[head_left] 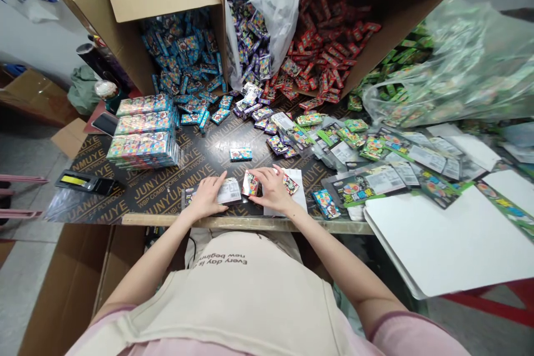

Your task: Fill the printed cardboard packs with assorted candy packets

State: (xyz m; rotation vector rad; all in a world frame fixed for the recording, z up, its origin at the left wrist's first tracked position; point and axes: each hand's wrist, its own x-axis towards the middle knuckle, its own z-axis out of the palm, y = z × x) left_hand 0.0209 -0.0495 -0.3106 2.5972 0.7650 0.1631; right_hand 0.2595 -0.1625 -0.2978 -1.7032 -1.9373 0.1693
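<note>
My left hand is curled over a flat black package with a white label, keeping it on the table near the front edge. Between the thumb and fingers of my right hand is a small red candy packet, at the right end of that package. Under my right hand lies a white sheet, with another red packet partly covered by my fingers. A blue packet lies just beyond my hands. Another blue packet rests to the right, by the table edge.
Behind stand a carton of blue packets, a plastic bag of purple ones and a carton of red ones. Wrapped stacks and a black tool are left. Green packets, labelled packages and white boards fill the right.
</note>
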